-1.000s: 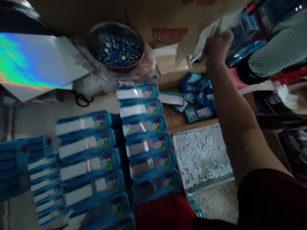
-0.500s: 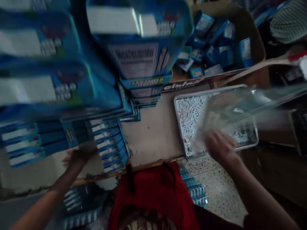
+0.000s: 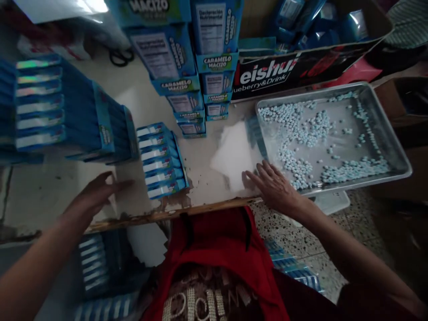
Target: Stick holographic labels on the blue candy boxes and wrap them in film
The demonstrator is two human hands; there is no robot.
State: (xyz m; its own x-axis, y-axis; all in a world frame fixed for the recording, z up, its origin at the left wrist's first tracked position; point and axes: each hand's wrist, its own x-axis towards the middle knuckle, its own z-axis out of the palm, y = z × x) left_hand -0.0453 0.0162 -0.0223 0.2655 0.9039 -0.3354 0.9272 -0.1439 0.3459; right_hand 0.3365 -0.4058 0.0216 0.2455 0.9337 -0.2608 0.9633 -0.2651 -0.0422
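Over the table at the left, my left hand point(image 3: 95, 194) is open and holds nothing, thumb and fingers apart. Just right of it is a display box of small blue packets point(image 3: 162, 162). My right hand point(image 3: 272, 183) is spread open beside the near left corner of a metal tray point(image 3: 403, 147). Its fingertips rest by a white, partly clear sheet point(image 3: 234, 156), perhaps plastic, which lies flat on the table. Small pale blue candies point(image 3: 307, 129) are scattered in the tray, thickest along its left and near sides.
Tall stacks of blue boxes point(image 3: 217, 62) rise at the back centre, with more boxes point(image 3: 67, 107) at the left. Behind the tray stands a black printed carton point(image 3: 267, 73) with blue packages inside. Black-handled scissors point(image 3: 121, 57) lie at the back. The table's worn wooden edge point(image 3: 200, 207) runs in front.
The clear sheet my right hand held over the tray now lies on the table left of it, and that hand has opened. The view has shifted; my left hand stays at the left.
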